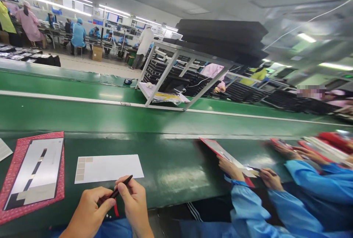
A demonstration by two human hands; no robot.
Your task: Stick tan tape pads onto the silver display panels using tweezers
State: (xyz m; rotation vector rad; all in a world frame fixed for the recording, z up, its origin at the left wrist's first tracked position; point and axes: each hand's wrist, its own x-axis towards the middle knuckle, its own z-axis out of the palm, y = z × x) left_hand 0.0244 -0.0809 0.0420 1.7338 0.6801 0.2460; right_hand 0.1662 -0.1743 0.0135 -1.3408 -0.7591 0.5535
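A slim black pen-like tool (114, 193) is what I can see pinched between the person's two hands, the left hand (93, 205) gripping its lower end and the right hand (135, 198) the upper part. It slants up and away to the right, its dark end poking out past the right fingertips (the fingers hide a good stretch of it). Just beyond lies an oblong white sheet (113, 167), flat on the dark green tabletop (171, 172), long edges running left to right. Small beige rectangular patches line its left end and turn the far corner; the rest is plain white.
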